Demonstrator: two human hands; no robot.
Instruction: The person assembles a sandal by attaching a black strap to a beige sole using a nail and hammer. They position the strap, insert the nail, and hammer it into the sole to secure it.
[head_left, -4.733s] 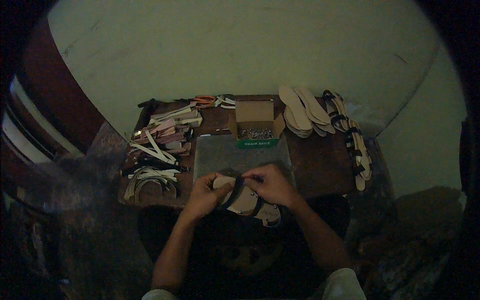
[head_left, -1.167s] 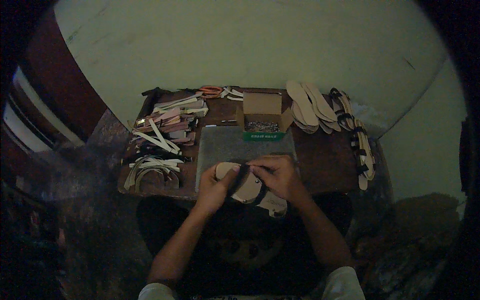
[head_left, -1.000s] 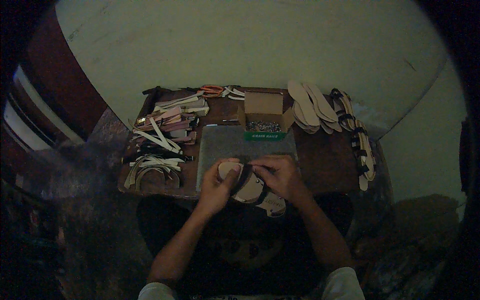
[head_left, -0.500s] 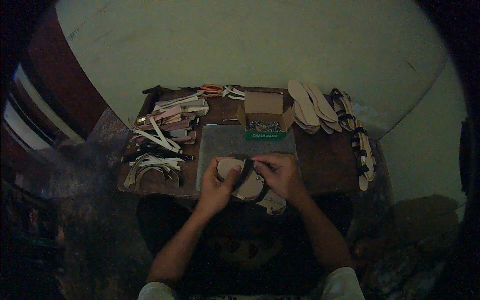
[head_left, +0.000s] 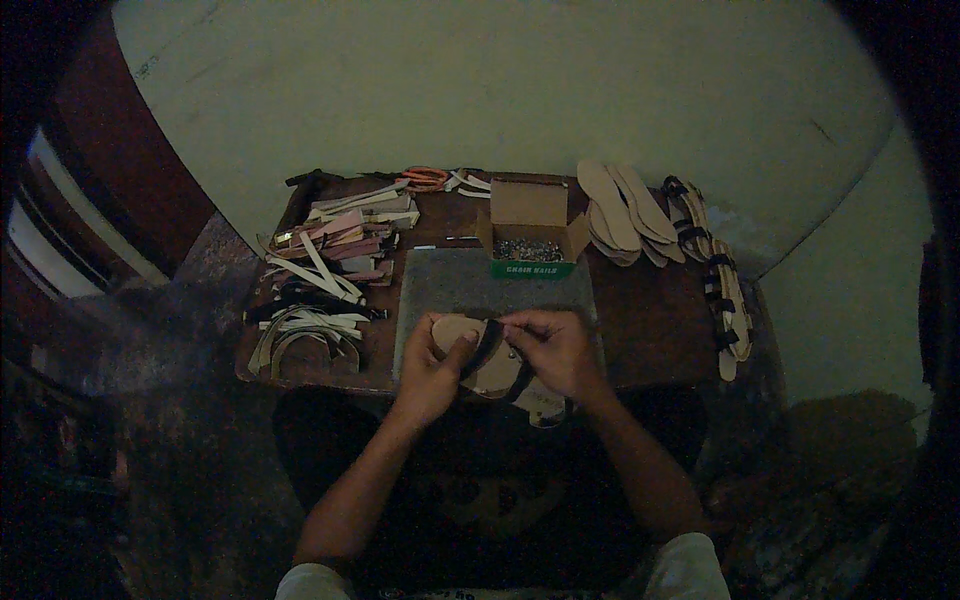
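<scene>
A tan sandal sole (head_left: pixel 492 378) is held up over the table's front edge, slanting from upper left to lower right. My left hand (head_left: pixel 428 372) is closed on its left end, thumb on the upper face beside a dark strap (head_left: pixel 486 348) that crosses the sole. Fingertips of my right hand (head_left: pixel 556 350) pinch the far end of that strap at the sole's far edge. Another dark strap (head_left: pixel 521 382) crosses farther right, partly behind my right hand. Any small piece between my right fingertips is hidden.
A grey work slab (head_left: pixel 440 285) lies beneath my hands. Behind it stands an open green box (head_left: pixel 533 269) of metal nails. Cut straps (head_left: pixel 335 250) and orange-handled scissors (head_left: pixel 424 179) lie left. Loose soles (head_left: pixel 622 215) and strapped sandals (head_left: pixel 727 300) sit right, beside a wall.
The sandal has turned slightly in my grip, its right straps lying closer to the sole. My right hand has shifted slightly left and stays pinched at the strap.
</scene>
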